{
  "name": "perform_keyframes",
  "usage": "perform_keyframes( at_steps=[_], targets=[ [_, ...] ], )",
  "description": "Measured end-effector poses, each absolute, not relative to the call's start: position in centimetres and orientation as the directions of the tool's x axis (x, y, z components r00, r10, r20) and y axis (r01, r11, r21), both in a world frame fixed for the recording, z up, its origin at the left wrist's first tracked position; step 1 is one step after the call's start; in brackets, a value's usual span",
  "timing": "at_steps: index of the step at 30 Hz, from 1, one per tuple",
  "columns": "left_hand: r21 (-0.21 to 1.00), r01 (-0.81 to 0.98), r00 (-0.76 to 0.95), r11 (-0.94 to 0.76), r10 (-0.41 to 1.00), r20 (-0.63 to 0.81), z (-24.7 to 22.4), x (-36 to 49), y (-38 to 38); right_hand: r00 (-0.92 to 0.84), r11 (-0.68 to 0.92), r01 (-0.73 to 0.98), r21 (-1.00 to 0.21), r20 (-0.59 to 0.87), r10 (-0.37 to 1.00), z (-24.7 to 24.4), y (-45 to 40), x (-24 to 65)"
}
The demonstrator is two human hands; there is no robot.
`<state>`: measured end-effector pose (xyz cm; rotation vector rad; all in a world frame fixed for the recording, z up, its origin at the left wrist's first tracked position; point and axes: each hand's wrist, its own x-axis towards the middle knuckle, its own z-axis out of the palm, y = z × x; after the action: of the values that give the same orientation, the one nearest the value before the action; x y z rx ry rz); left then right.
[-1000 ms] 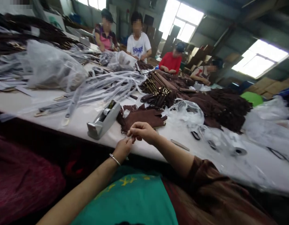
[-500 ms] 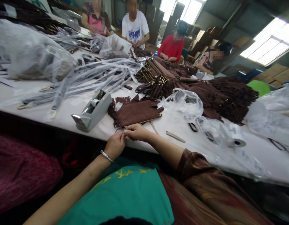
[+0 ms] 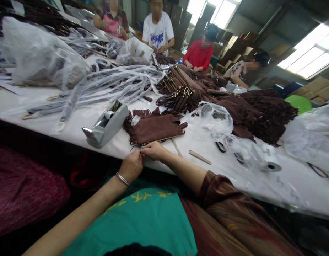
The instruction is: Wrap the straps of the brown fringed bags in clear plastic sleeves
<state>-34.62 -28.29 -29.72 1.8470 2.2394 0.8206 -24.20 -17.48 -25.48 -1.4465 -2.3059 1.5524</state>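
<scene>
A brown fringed pouch (image 3: 157,128) with a zip along its near side lies at the table's front edge. Just in front of that zip, my left hand (image 3: 131,164) and my right hand (image 3: 154,150) meet fingertip to fingertip. Both are closed in a pinch. Whatever sits between the fingers is too small and covered to make out; a thin dark cord shows beside them, by the pouch's corner. To the left of the pouch stands a grey tape dispenser (image 3: 107,122).
Plastic-wrapped straps (image 3: 100,90) spread across the left of the white table (image 3: 42,124). Brown fringed bags (image 3: 244,110) are heaped at centre right. Clear plastic bags (image 3: 215,117) and a white roll (image 3: 271,161) lie on the right. Several people work along the far side.
The view has shifted slightly. My hands stay pinched together at the same place by the pouch, with hardly any movement. Across the table, the person in pink has raised a hand.
</scene>
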Motion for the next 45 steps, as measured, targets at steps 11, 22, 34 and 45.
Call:
perform_keyframes(
  at_steps=[11, 22, 34, 45],
  targets=[
    [0.527, 0.824, -0.345, 0.207, 0.921, 0.178, -29.0, -34.8, -28.8, -0.499, 0.065, 0.768, -0.637, -0.532, 0.684, -24.0, -17.8, -24.6],
    [0.759, -0.431, -0.116, 0.487, 0.805, -0.582, -26.2, -36.4, -27.5, -0.575, -0.108, 0.504, -0.857, -0.426, 0.698, -25.7, -19.8, -22.6],
    [0.403, -0.689, 0.154, 0.602, 0.665, -0.731, -24.4, -36.8, -27.8, -0.505, -0.26, 0.412, -0.873, -0.457, 0.732, -26.5, -20.4, -23.9],
    [0.86, 0.452, -0.466, 0.237, 0.885, 0.001, -25.4, -35.5, -30.2, -0.697, 0.413, 0.642, -0.646, -0.267, 0.666, -22.7, -17.1, -23.0]
  ],
)
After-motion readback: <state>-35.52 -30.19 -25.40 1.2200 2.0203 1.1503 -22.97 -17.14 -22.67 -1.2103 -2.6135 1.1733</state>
